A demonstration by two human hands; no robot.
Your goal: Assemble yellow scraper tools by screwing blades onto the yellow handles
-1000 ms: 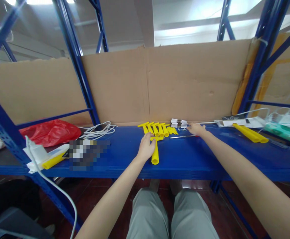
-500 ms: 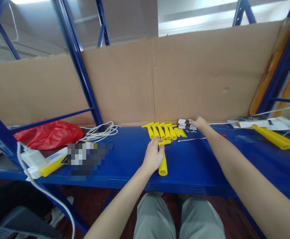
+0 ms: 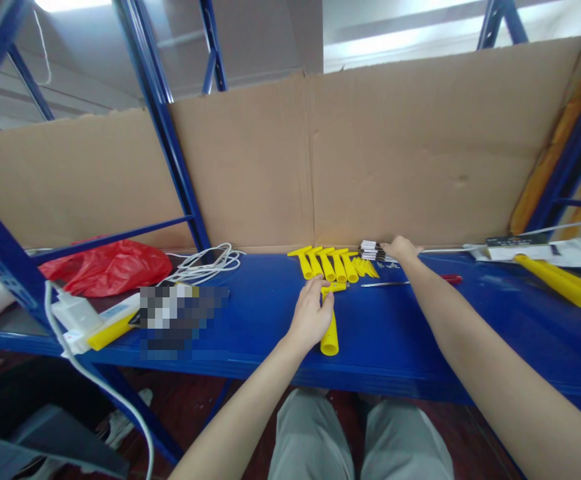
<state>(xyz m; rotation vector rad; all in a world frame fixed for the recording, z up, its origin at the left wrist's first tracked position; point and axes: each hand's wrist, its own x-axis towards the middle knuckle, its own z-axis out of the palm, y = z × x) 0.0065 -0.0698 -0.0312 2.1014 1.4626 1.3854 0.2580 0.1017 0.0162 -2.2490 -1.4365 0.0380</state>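
My left hand [image 3: 313, 313] is closed around a yellow T-shaped plastic tube [image 3: 329, 341], whose open round end points at the front edge of the shelf. My right hand [image 3: 401, 249] reaches to the back, fingers together at the right end of a stack of small white and black pieces [image 3: 369, 250]. What it pinches there is hidden. Several more yellow T-shaped tubes [image 3: 328, 267] lie in a row along the back, with small yellow pointed pieces [image 3: 366, 268] beside them. Small metal bits [image 3: 392, 265] lie in front of the stack.
A screwdriver with a red handle [image 3: 451, 279] lies under my right forearm. Long yellow tubes [image 3: 560, 280] rest at the right. On the left are a red plastic bag [image 3: 110, 267], a coiled white cable [image 3: 210, 265] and a white plug [image 3: 75, 312]. Cardboard [image 3: 250, 173] walls the back.
The view has shifted slightly, so everything sits a little further right. Both hands stay where they were, the left on the yellow tube and the right at the stack.
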